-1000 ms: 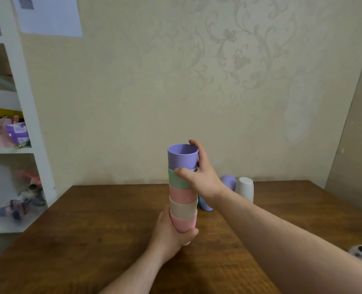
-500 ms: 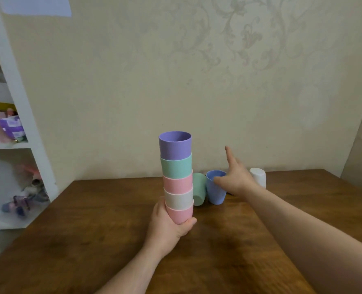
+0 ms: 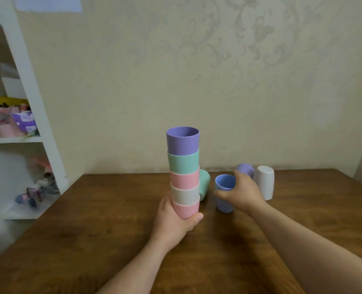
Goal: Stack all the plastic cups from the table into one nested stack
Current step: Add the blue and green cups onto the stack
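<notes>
A nested stack of cups (image 3: 184, 166), purple on top, then green, pink, white and pink, stands upright at the table's middle. My left hand (image 3: 173, 219) grips its bottom pink cup. Just to the right, my right hand (image 3: 242, 193) wraps around an upright blue cup (image 3: 224, 188), its open mouth facing up. A green cup (image 3: 204, 184) lies behind the stack, partly hidden. Further back are a purple cup (image 3: 245, 169), mostly hidden by my right hand, and an upside-down white cup (image 3: 265, 182).
The brown wooden table (image 3: 112, 230) meets a beige patterned wall at the back. A white shelf unit (image 3: 33, 107) with cluttered items stands at the left, beyond the table's left edge.
My right hand left the top of the stack, reached right and closed around the blue cup, which now sits nearer to me. My left hand kept hold of the stack.
</notes>
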`<state>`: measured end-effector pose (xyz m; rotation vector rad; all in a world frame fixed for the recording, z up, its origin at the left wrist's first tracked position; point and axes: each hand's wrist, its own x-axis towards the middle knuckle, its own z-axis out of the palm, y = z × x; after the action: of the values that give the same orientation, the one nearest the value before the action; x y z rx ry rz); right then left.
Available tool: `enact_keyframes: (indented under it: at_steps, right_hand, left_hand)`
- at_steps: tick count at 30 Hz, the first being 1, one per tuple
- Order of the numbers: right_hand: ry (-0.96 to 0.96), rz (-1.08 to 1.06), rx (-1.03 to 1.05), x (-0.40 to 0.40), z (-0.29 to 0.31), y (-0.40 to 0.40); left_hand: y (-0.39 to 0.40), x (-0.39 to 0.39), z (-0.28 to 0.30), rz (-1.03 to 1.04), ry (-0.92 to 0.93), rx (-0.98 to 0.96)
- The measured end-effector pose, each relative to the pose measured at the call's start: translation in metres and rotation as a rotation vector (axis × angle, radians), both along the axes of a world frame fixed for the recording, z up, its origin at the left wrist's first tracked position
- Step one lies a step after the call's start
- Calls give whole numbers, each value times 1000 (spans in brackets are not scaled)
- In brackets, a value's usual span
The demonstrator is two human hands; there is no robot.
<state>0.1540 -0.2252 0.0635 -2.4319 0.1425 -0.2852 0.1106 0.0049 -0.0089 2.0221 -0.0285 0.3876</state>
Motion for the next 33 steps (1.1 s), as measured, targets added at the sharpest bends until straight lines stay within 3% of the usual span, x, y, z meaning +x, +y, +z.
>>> enact_keyframes:
  at_steps: [4,8,15,20,27,30,33]
  right_hand:
    - [8,29,475,-30,-16,-3]
    - [-47,52,671,-56,-31,0]
    - [-52,86,731,-74,-37,3]
    - [-53,150,752,-82,-45,13]
    - [13,185,761,-80,-40,14]
    - [-19,144,789,-74,-14,13]
    - [-186,67,816,-66,56,18]
  left_hand:
    - [0,-6,7,-14,54,-30]
    - [3,-13,10,-41,104,-57]
    - [6,-31,34,-282,182,-252]
    - [-1,-34,72,-275,36,-421]
    - [-16,-23,81,-167,5,-407]
    - [-16,-21,76,-123,13,-439]
    - [-17,-19,75,-107,29,-436]
